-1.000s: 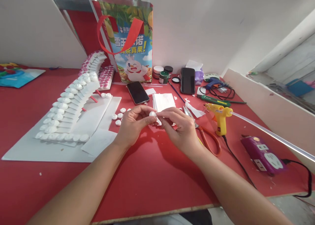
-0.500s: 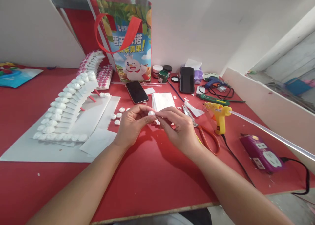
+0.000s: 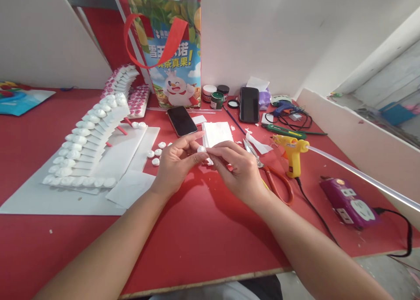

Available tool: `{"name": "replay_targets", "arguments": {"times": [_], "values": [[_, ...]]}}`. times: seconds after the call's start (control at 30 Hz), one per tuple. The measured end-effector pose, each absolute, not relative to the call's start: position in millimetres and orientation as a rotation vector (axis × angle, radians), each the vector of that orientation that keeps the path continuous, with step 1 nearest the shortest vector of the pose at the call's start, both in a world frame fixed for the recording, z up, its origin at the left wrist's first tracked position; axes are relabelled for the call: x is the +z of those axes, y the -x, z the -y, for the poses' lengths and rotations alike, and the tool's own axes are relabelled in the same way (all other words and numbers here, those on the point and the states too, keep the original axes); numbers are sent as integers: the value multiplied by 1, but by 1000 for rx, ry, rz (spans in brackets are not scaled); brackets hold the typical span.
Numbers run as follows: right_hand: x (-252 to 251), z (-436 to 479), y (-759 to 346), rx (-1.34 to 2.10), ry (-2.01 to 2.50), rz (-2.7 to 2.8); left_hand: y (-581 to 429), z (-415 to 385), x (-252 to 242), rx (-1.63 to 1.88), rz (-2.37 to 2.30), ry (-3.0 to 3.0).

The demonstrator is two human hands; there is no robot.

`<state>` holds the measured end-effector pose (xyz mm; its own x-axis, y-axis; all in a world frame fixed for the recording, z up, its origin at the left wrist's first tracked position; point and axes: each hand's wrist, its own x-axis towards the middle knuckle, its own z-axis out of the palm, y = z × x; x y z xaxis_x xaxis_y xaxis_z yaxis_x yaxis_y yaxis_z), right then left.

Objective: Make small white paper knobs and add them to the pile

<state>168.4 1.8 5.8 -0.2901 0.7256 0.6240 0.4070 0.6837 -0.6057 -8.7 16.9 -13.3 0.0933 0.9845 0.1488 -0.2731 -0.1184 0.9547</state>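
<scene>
Between the fingertips of both hands is a small white paper rosette [image 3: 201,149], round like those lying on the table. My left hand [image 3: 179,160] pinches it from the left, thumb below and index finger raised a little above it. My right hand [image 3: 234,164] closes on its right side with thumb and fingers together. Just behind the hands lies a stack of white paper squares [image 3: 217,133], partly covered by them. Several loose white rosettes [image 3: 155,161] rest beside my left hand. Further left, a curved white paper piece [image 3: 98,142] carries rows of similar rosettes.
A yellow glue gun [image 3: 292,153] with a long clear stick stands at right, near red-handled pliers [image 3: 278,184] and a purple power box [image 3: 349,203]. Behind are a phone [image 3: 182,121], paint jars [image 3: 217,100], a dark handheld device [image 3: 249,105] and a colourful bag [image 3: 177,50].
My left index finger has lifted off the rosette and stretched upward. Both hands otherwise stay in place, still holding it; the view has shifted very slightly.
</scene>
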Motion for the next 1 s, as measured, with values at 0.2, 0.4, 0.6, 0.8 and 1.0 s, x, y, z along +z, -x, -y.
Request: {"name": "replay_targets", "arguments": {"times": [0.2, 0.4, 0.6, 0.8, 1.0], "values": [[5, -3, -169, 396, 881, 1930, 8, -16, -12, 1310, -848, -1154], [5, -3, -170, 361, 895, 1969, 8, -16, -13, 1278, -833, -1156], [6, -3, -170, 361, 887, 1990, 8, -15, -12, 1231, -794, -1091], [12, -3, -170, 535, 867, 1942, 8, -17, -11, 1180, -673, -892], [14, -1, -169, 676, 995, 1792, 10, -17, -8, 1120, -592, -752]]}}
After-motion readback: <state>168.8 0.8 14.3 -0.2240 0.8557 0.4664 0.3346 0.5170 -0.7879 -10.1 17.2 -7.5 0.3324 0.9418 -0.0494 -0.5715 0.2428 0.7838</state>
